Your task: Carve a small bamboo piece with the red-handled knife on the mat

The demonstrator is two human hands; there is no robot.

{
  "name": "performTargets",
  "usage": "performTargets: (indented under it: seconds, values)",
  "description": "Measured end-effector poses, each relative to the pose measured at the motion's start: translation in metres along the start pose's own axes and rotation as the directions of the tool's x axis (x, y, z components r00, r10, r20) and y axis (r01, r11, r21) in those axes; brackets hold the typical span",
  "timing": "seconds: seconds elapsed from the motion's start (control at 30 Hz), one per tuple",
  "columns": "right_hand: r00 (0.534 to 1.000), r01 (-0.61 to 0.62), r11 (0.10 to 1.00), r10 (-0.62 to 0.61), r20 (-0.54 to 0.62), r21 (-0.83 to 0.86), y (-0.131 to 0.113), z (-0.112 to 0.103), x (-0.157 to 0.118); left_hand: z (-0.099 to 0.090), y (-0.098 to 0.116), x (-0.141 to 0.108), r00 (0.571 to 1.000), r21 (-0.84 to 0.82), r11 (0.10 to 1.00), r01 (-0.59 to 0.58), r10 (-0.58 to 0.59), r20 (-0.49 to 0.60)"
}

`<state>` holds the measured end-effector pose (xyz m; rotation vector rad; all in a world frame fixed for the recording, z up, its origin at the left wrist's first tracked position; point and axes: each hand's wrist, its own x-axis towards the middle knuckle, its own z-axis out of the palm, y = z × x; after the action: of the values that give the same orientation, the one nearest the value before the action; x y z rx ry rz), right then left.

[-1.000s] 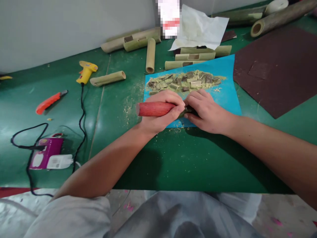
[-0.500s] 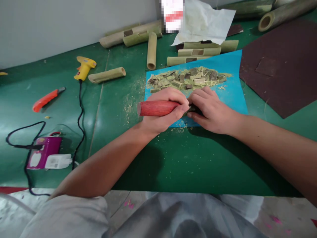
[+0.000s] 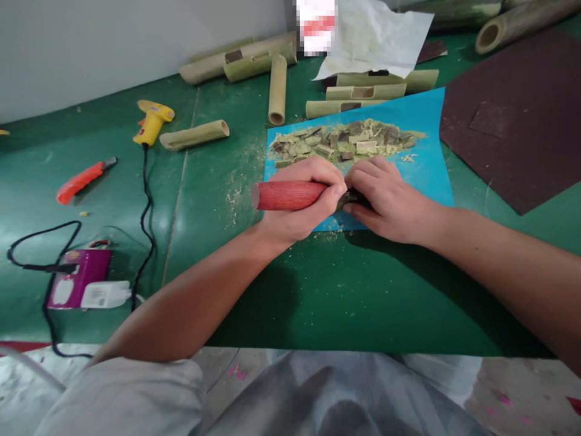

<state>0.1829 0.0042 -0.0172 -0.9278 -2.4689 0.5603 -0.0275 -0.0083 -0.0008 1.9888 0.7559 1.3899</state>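
Note:
My left hand (image 3: 302,197) is closed around the red wooden handle of a carving tool (image 3: 288,195). The handle's butt points left, and its tip end is hidden between my hands. My right hand (image 3: 381,197) is closed on a small dark piece (image 3: 351,198), which looks like bamboo and is mostly covered by the fingers. The fingers of both hands nearly meet over the near part of a blue sheet (image 3: 426,175). Just beyond them on the sheet lies a heap of bamboo chips and shavings (image 3: 345,142).
Cut bamboo tubes (image 3: 276,91) lie towards the back. On the left are a yellow glue gun (image 3: 154,121), an orange utility knife (image 3: 82,181) and a purple power box (image 3: 79,278) with a white plug and black cables. A dark brown sheet (image 3: 512,139) covers the right.
The whole view has shifted slightly. My hands keep almost the same place and grip, with the tool tilted a little differently where it meets the dark piece.

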Motion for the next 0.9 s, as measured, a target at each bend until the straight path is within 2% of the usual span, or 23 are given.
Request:
performTargets:
  seconds: [0.17,0.37,0.43,0.63,0.9]
  values:
    - [1.0,-0.005,1.0,0.005,0.008,0.029,-0.0039,-0.0022,0.0004,-0.0007,-0.0033,-0.0025,0.998,0.0,0.998,-0.055,0.055,-0.031]
    - [0.999,-0.035,0.999,0.036,-0.005,0.023,-0.0088,-0.0011,0.0002,-0.0005,-0.0085,-0.0078,0.977,0.011,0.999,-0.041,0.043,-0.21]
    - [1.0,-0.024,1.0,0.024,-0.002,0.018,-0.0078,-0.0009,-0.0001,-0.0006,-0.0074,-0.0079,0.973,0.018,0.999,-0.034,0.037,-0.227]
    - [1.0,-0.003,1.0,0.004,0.009,-0.008,-0.0041,-0.001,-0.0013,-0.0046,-0.0024,-0.0056,1.0,0.066,0.998,0.004,-0.003,-0.012]
    - [1.0,-0.015,1.0,0.015,0.003,-0.019,-0.0044,0.001,-0.0015,-0.0059,-0.0032,-0.0057,1.0,0.043,0.999,0.009,-0.01,0.025]
